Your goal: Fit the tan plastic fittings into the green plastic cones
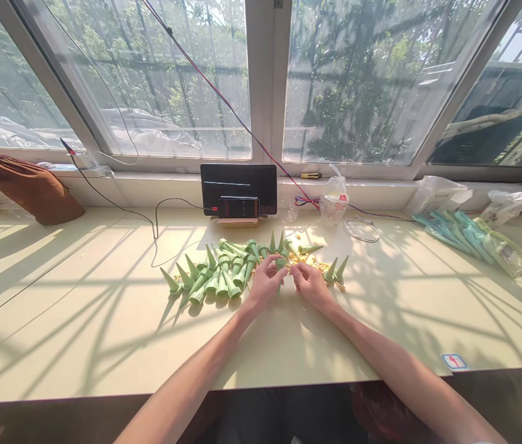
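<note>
My left hand (pixel 266 280) is closed around a green plastic watering spike (pixel 281 263), its wider collar up and its tapered end down. Close to that collar, my right hand (pixel 309 282) is pinched; whatever is between its fingertips is too small and hidden to make out. A pile of similar green spikes (pixel 221 271) lies to the left of my hands, some standing point up. Small yellow pieces (pixel 323 266) are scattered behind and beside my right hand. Two more upright spikes (pixel 335 271) stand just right of it.
A tablet (pixel 238 179) leans by the window with a phone (pixel 238 208) before it. A plastic cup in a bag (pixel 334 200) and a coiled cable (pixel 362 230) are behind right. Bagged teal items (pixel 468 240) lie far right, a brown pouch (pixel 34 188) far left.
</note>
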`<state>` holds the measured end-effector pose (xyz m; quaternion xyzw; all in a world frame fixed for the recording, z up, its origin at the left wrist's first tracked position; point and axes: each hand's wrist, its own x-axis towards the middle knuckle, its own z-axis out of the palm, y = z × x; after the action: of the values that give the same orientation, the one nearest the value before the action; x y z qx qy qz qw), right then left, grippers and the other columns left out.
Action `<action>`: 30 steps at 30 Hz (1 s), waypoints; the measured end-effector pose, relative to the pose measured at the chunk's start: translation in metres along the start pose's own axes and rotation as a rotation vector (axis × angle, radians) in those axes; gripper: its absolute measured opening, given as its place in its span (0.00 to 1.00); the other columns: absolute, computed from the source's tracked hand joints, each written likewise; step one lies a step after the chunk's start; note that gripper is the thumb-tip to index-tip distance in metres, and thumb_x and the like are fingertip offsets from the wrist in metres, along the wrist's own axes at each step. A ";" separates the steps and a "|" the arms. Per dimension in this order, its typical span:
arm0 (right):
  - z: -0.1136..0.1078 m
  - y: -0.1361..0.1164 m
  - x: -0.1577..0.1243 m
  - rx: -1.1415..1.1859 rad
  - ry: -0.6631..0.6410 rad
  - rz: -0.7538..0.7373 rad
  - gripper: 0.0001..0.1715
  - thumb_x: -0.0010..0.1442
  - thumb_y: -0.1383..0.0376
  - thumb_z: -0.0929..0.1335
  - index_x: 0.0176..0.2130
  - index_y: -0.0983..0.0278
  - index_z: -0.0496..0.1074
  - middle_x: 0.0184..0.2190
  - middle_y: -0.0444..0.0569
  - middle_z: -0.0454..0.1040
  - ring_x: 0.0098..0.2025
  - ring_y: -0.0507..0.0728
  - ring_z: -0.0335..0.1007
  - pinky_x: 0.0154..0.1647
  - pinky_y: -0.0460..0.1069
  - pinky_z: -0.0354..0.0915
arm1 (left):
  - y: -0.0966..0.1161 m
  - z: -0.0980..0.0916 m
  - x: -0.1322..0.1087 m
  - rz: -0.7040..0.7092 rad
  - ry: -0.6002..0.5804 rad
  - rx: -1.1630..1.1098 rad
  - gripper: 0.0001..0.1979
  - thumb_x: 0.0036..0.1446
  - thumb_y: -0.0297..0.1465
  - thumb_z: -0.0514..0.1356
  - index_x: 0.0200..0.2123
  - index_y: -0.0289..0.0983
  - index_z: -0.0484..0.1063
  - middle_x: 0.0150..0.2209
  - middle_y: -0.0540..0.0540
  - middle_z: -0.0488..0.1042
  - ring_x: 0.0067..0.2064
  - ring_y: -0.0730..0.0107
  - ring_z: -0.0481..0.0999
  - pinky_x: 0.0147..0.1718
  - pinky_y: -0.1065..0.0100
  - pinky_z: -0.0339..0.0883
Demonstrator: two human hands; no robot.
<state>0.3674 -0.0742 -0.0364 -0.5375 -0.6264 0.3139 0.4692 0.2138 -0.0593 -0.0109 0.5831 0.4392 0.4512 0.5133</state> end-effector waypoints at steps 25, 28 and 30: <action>0.001 0.002 0.000 -0.016 -0.010 -0.010 0.30 0.66 0.44 0.59 0.26 0.62 0.70 0.15 0.43 0.66 0.18 0.54 0.63 0.25 0.49 0.63 | -0.001 0.001 0.001 0.013 0.019 -0.014 0.18 0.52 0.39 0.64 0.45 0.39 0.71 0.23 0.54 0.68 0.24 0.74 0.68 0.24 0.72 0.59; 0.001 0.001 0.000 0.049 -0.003 0.007 0.25 0.66 0.46 0.62 0.32 0.62 0.71 0.23 0.45 0.72 0.20 0.53 0.65 0.23 0.48 0.62 | -0.002 0.000 0.001 0.009 0.023 -0.014 0.19 0.52 0.39 0.64 0.46 0.39 0.70 0.24 0.53 0.69 0.25 0.74 0.68 0.24 0.72 0.59; 0.001 0.001 -0.001 0.106 -0.004 -0.003 0.21 0.64 0.48 0.65 0.37 0.62 0.71 0.32 0.48 0.75 0.21 0.52 0.68 0.21 0.48 0.64 | -0.003 0.000 0.001 0.006 0.025 -0.013 0.19 0.52 0.39 0.64 0.46 0.39 0.70 0.24 0.53 0.70 0.24 0.74 0.68 0.24 0.72 0.59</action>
<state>0.3673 -0.0744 -0.0381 -0.5103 -0.6105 0.3472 0.4963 0.2142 -0.0577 -0.0136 0.5752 0.4411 0.4628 0.5103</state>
